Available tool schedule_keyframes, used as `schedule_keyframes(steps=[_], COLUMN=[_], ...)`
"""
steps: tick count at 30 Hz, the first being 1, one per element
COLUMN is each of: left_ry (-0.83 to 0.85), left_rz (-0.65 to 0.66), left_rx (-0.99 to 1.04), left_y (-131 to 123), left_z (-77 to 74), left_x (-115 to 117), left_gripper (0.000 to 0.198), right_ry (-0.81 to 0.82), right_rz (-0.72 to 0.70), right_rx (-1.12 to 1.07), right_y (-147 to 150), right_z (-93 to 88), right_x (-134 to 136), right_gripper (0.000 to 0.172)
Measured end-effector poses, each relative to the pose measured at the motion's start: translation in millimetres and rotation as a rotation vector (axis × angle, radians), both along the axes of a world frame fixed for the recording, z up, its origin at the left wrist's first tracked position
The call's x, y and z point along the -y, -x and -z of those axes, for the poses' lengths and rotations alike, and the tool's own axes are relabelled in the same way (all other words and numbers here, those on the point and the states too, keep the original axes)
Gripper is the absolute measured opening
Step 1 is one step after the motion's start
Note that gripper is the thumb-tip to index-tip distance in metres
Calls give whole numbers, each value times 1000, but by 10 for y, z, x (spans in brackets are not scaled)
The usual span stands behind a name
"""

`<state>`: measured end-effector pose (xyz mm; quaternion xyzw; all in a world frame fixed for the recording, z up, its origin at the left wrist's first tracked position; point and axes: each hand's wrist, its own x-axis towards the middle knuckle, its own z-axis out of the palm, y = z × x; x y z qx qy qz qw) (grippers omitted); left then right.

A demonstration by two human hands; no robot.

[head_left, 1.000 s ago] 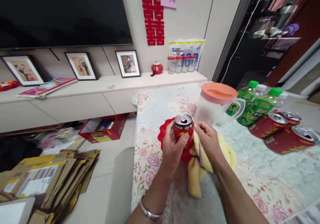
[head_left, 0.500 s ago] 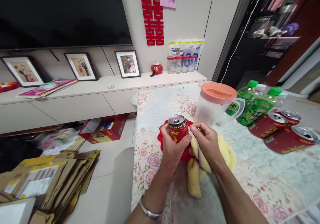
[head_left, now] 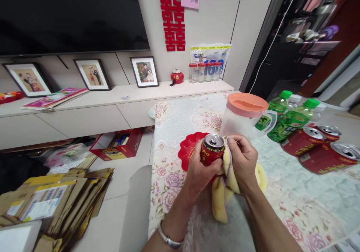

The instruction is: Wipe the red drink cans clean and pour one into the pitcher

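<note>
My left hand (head_left: 200, 173) is wrapped round a red drink can (head_left: 211, 152), its silver top facing up and tilted a little toward me. My right hand (head_left: 242, 158) pinches a yellow cloth (head_left: 219, 199) with a purple edge and presses it against the can's right side. The rest of the cloth hangs below and lies behind my right wrist. Under the can, partly hidden by my left hand, is a red scalloped dish (head_left: 186, 152) on the flowered tablecloth (head_left: 165, 184).
A clear pitcher with an orange lid (head_left: 247, 104) stands just beyond my right hand. Green-capped bottles (head_left: 295, 119) and several red cans (head_left: 302, 141) stand at the right. Flattened cardboard (head_left: 70, 199) and a red box (head_left: 118, 145) lie on the floor at left.
The can has shifted right and toward me and its top tips more my way, uncovering more of the red dish. My right hand has moved slightly right with the cloth.
</note>
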<state>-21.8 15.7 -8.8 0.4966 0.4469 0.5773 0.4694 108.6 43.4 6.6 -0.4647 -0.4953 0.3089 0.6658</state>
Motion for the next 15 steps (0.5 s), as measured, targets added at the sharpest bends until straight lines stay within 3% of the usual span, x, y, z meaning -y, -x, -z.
schedule_keyframes(steps=[7,15], left_ry=[-33,-96], left_rz=[47,-105], left_rx=[150,265], left_y=[-65,-83], left_z=[-8,109], left_x=[25,-4], left_gripper=[62,61], right_ry=[117,195], right_rz=[-66,-163], right_rx=[-70,-17], right_y=[-10,58], right_z=[24,51], right_x=[-79,-88], right_gripper=[31,33])
